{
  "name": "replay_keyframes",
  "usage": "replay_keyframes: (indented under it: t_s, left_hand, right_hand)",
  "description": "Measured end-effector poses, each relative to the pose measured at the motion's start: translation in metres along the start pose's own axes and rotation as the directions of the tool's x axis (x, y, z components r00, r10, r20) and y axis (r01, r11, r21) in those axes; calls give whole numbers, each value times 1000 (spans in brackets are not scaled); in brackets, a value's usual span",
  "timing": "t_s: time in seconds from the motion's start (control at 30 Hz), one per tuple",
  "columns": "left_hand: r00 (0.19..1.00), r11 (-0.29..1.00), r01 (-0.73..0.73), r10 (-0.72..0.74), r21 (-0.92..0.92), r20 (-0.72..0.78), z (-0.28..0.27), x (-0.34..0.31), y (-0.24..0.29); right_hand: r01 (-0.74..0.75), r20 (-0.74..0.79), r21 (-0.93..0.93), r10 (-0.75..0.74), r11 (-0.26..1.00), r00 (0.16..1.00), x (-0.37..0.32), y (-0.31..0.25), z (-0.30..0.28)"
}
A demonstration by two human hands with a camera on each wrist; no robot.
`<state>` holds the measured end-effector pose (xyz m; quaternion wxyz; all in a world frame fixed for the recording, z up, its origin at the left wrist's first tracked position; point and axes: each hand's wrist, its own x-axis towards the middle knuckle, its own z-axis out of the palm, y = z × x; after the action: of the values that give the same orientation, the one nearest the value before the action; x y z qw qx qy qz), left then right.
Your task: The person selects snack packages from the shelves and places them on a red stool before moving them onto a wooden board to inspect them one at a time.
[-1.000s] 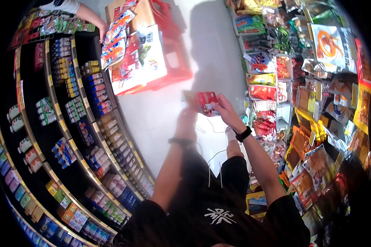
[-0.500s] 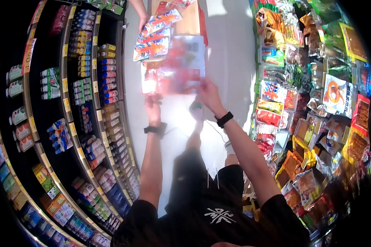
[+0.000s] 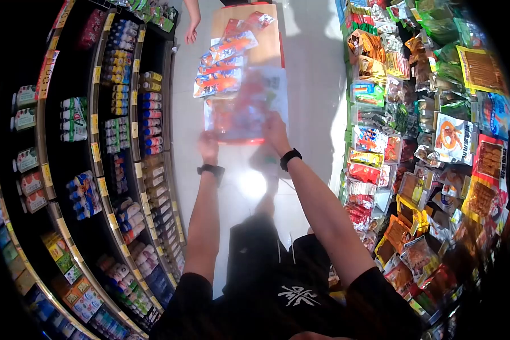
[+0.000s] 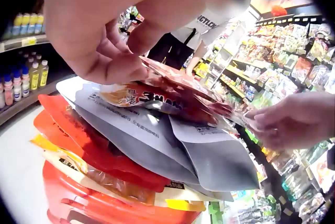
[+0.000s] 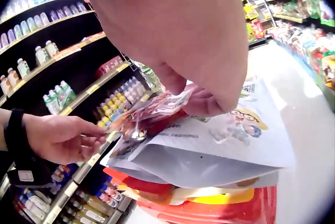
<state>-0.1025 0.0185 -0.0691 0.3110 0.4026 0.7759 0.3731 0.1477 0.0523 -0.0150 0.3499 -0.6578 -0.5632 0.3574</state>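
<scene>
Both hands hold red snack packets [image 4: 175,85] by opposite ends, close over a pile of bags. My left hand [image 4: 94,30] pinches the left end between thumb and fingers. My right hand [image 5: 183,41] pinches the other end. In the head view, the left hand [image 3: 208,148] and right hand [image 3: 275,134] are at the near end of the pile, and the packets between them are blurred. Below lies a large white bag [image 5: 241,145] with a cartoon print and silvery underside, over a red bag [image 4: 94,143] and a yellow-edged bag [image 4: 112,177].
The pile stands on a wooden board [image 3: 265,52] over red plastic [image 4: 63,192]. Blue-and-orange packets [image 3: 218,82] lie at its far left. Another person's hand [image 3: 192,31] hangs beyond it. Bottle shelves [image 3: 110,170] line the left; hanging snack bags [image 3: 402,158] line the right.
The hands have moved from over the floor, the right one holding a red packet, to the near end of the pile. The other person's hand has drawn back from the blue-and-orange packets.
</scene>
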Motion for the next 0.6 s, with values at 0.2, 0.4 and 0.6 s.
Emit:
replay_keyframes:
  t_s: [0.2, 0.4, 0.6]
  left_hand:
    - [997, 958, 53, -34, -283, 70, -27, -50, 22]
    - [870, 929, -370, 339, 20, 358, -65, -203, 28]
    - [440, 956, -217, -84, 197, 894, -72, -305, 7]
  right_hand:
    - [115, -10, -33, -115, 993, 993, -57, -2, -58]
    - [117, 157, -394, -59, 911, 986, -230, 67, -139]
    - [-195, 198, -463, 316, 864, 928, -360, 65, -245]
